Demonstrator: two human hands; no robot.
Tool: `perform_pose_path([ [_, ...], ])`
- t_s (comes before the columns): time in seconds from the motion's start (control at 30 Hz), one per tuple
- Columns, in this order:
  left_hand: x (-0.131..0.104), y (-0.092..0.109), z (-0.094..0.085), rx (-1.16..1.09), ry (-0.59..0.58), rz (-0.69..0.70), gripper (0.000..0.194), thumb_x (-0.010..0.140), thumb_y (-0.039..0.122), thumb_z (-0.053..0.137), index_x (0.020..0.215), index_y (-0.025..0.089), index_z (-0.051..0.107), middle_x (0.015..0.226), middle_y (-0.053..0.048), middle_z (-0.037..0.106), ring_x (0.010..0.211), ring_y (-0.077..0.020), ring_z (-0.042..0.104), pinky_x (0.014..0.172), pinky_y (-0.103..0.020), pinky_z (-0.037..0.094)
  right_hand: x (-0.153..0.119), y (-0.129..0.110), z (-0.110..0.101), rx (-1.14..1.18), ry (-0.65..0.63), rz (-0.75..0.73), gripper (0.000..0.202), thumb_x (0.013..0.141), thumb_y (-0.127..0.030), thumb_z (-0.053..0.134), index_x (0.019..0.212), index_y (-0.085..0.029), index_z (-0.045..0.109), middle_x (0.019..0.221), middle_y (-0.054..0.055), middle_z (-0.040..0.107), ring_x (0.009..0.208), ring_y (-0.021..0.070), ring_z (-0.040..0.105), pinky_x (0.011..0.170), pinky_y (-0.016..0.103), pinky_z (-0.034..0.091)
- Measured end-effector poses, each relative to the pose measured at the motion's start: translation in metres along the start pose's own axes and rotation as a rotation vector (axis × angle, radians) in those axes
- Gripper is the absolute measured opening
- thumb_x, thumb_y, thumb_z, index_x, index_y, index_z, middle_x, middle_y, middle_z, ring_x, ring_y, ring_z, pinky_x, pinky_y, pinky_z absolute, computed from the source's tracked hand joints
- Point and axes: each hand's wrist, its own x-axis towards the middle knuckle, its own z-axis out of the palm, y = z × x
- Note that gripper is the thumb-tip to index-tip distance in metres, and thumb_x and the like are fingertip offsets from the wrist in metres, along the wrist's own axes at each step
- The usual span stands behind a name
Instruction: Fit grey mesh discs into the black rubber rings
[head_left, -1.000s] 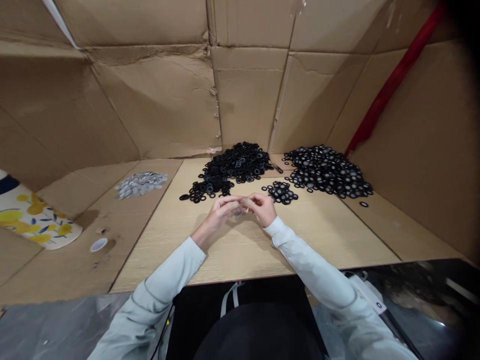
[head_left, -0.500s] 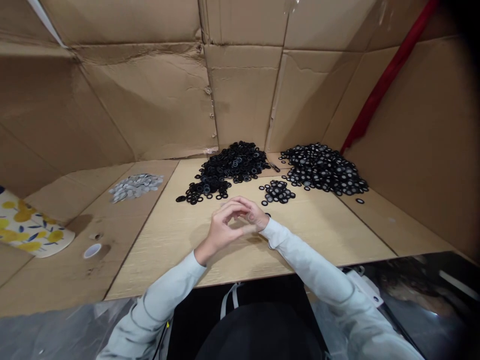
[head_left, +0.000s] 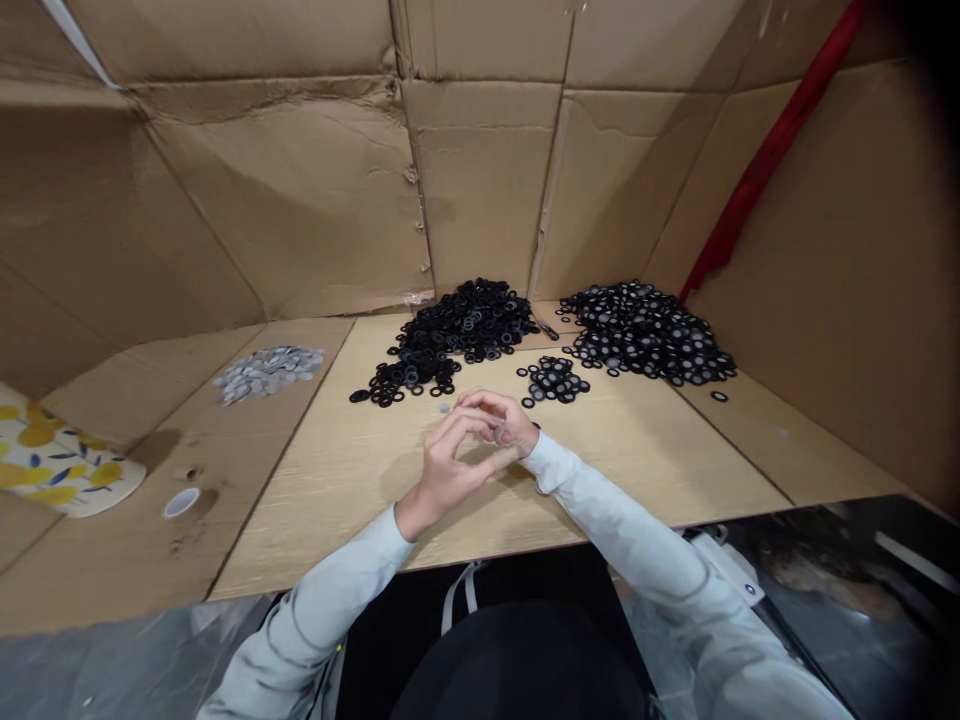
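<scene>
**Cardboard walls point(head_left: 292, 200) rose around a pale wooden tabletop point(head_left: 330, 460)**

Beyond the left hand point(head_left: 450, 465), the back wall stood creased, marked by upright seams and a crosswise fold. A brown cardboard sheet point(head_left: 247, 450) lay left of that hand, with grey floor point(head_left: 75, 665) below it. To the right of the right hand point(head_left: 514, 422), a red strip point(head_left: 739, 215) slanted down the wall, and a broad shadow dimmed the cardboard behind.
</scene>
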Motion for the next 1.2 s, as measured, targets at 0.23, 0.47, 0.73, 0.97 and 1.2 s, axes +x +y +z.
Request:
perform_pose_path([
  [0.23,0.004,-0.008,0.004,-0.301,0.167,-0.621,0.016,0.064,0.023,0.069,0.071,0.017,0.057,0.076,-0.001,0.062,0.071,-0.0126,0.059,0.069,-0.027,0.048,-0.003,0.0,0.007,-0.294,0.417,-0.019,0.025,0.069,-0.043,0.061,0.061,-0.02,0.055,0.066,0.001,0.053,0.064,0.0146,0.048,0.064,0.03,0.041],
  [0.47,0.008,-0.02,0.002,-0.716,0.212,-0.96,0.026,0.057,0.016,0.073,0.08,0.014,0.061,0.078,-0.004,0.066,0.07,-0.0136,0.062,0.076,-0.031,0.049,-0.009,0.002,0.002,-0.7,0.47,-0.142,0.021,0.078,-0.037,0.052,0.064,-0.022,0.053,0.072,0.005,0.052,0.071,0.018,0.047,0.071,0.035,0.04],
  [0.73,0.006,-0.026,-0.001,-0.741,0.201,-0.99,0.031,0.06,0.014,0.07,0.089,0.012,0.059,0.076,-0.003,0.066,0.065,-0.0107,0.061,0.071,-0.028,0.049,-0.012,0.007,0.0,-0.851,0.41,-0.224,0.018,0.079,-0.033,0.052,0.066,-0.022,0.056,0.073,0.007,0.054,0.077,0.0208,0.049,0.076,0.038,0.038],
  [0.97,0.006,-0.027,-0.001,-0.68,0.149,-0.967,0.018,0.061,0.014,0.067,0.078,0.012,0.061,0.074,-0.004,0.064,0.063,-0.0105,0.06,0.064,-0.025,0.046,-0.006,0.003,0.004,-0.542,0.471,-0.041,0.018,0.073,-0.039,0.058,0.067,-0.021,0.056,0.076,0.003,0.054,0.072,0.0164,0.048,0.07,0.032,0.041],
  [1.2,0.011,-0.027,-0.001,-0.561,0.153,-0.937,0.017,0.061,0.016,0.066,0.078,0.014,0.062,0.07,-0.003,0.064,0.061,-0.0116,0.06,0.062,-0.026,0.046,0.0,0.005,0.009,0.24,0.334,0.32,0.029,0.071,-0.044,0.057,0.09,-0.022,0.056,0.085,0.001,0.056,0.074,0.0132,0.051,0.061,0.025,0.041],
])
